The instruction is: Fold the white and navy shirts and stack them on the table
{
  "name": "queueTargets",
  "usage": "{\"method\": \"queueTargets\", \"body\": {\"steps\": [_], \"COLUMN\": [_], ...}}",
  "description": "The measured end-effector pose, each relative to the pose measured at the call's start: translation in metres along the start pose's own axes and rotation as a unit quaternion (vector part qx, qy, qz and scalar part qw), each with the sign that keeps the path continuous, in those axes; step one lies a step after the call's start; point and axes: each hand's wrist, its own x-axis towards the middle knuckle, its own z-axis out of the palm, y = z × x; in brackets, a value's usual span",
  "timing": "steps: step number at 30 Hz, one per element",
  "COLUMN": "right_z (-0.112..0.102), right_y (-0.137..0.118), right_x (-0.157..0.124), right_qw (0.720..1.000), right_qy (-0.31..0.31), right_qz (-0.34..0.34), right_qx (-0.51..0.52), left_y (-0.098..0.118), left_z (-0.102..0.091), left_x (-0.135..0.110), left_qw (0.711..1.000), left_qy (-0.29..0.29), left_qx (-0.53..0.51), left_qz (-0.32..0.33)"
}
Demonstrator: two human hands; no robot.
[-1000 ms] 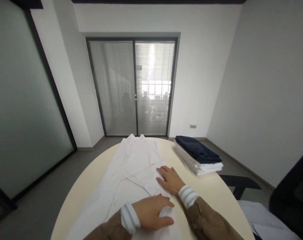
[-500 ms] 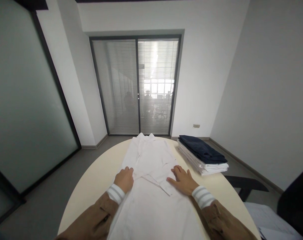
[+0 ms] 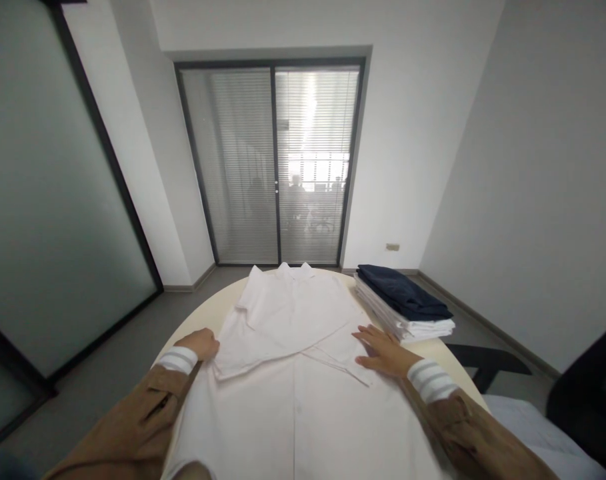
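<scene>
A white shirt (image 3: pixel 287 400) lies front up along the table, its collar (image 3: pixel 295 270) at the far edge and its lower part running toward me. Both sleeves are laid inward across the front, the left one (image 3: pixel 270 340) spread wide and somewhat rumpled. My left hand (image 3: pixel 200 344) is closed at the left edge of the shirt, its fingers curled round the fabric. On the right side, my right hand (image 3: pixel 383 350) rests with its fingers apart, flat on the folded right sleeve (image 3: pixel 340 350).
A round cream table (image 3: pixel 183 323) carries the shirt. At its right stands a stack of folded white clothes (image 3: pixel 423 330) topped by a dark navy garment (image 3: pixel 403 293). A black chair (image 3: pixel 590 400) with an armrest (image 3: pixel 487 359) is to the right, with white cloth or paper (image 3: pixel 537 433) beside it.
My left hand has moved left and drawn the shirt's left side outward, so the shirt lies wider and its button front shows. My right hand has shifted slightly right.
</scene>
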Motion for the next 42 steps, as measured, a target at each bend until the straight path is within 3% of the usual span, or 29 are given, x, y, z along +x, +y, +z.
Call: {"method": "queueTargets", "body": {"steps": [3,6,8,13,17,19,22,24,26,29,32,34,37,40,42], "right_z": [-0.007,-0.01,-0.006,0.011,0.022,0.024,0.02,0.011,0.0,-0.006,0.008,0.023,0.039,0.042,0.04], "right_y": [-0.01,-0.036,-0.058,-0.112,-0.142,-0.149,-0.143,-0.126,-0.104,-0.076,-0.062,-0.059,-0.054,-0.043,-0.036], "right_x": [0.005,0.011,0.016,0.028,0.035,0.039,0.046,0.051,0.053,0.046,0.031,0.02,0.01,0.009,0.011], "right_qw": [0.999,0.993,0.988,0.972,0.962,0.961,0.973,0.976,0.975,0.972,0.976,0.975,0.965,0.962,0.962], "right_qy": [0.024,0.077,0.097,0.116,0.141,0.139,0.169,0.203,0.221,0.219,0.211,0.221,0.255,0.264,0.265], "right_qz": [-0.024,-0.082,-0.115,-0.192,-0.226,-0.231,-0.157,-0.073,-0.004,0.066,0.053,0.035,0.057,0.064,0.05], "right_qx": [-0.012,-0.026,-0.039,-0.066,-0.065,-0.06,-0.026,-0.002,-0.013,-0.046,-0.008,0.002,-0.006,0.02,0.034], "left_y": [0.019,0.045,0.058,0.076,0.089,0.096,0.1,0.097,0.09,0.082,0.085,0.09,0.096,0.094,0.09], "left_z": [0.001,0.011,0.02,0.033,0.022,0.012,0.002,0.003,0.012,0.034,0.054,0.06,0.061,0.059,0.058], "left_x": [-0.006,-0.01,-0.011,-0.009,-0.006,-0.004,0.002,0.008,0.012,0.012,0.003,-0.003,-0.007,-0.009,-0.01], "left_qw": [0.999,0.98,0.967,0.969,0.958,0.936,0.886,0.877,0.897,0.931,0.936,0.936,0.931,0.919,0.92], "left_qy": [0.019,0.01,-0.022,-0.03,-0.042,-0.042,-0.061,-0.085,-0.074,0.0,0.073,0.108,0.153,0.203,0.203], "left_qx": [-0.001,-0.03,-0.035,-0.051,-0.1,-0.179,-0.348,-0.4,-0.365,-0.199,-0.063,-0.024,-0.037,-0.101,-0.121], "left_qz": [0.037,0.195,0.25,0.241,0.264,0.3,0.3,0.252,0.237,0.305,0.339,0.333,0.33,0.322,0.311]}}
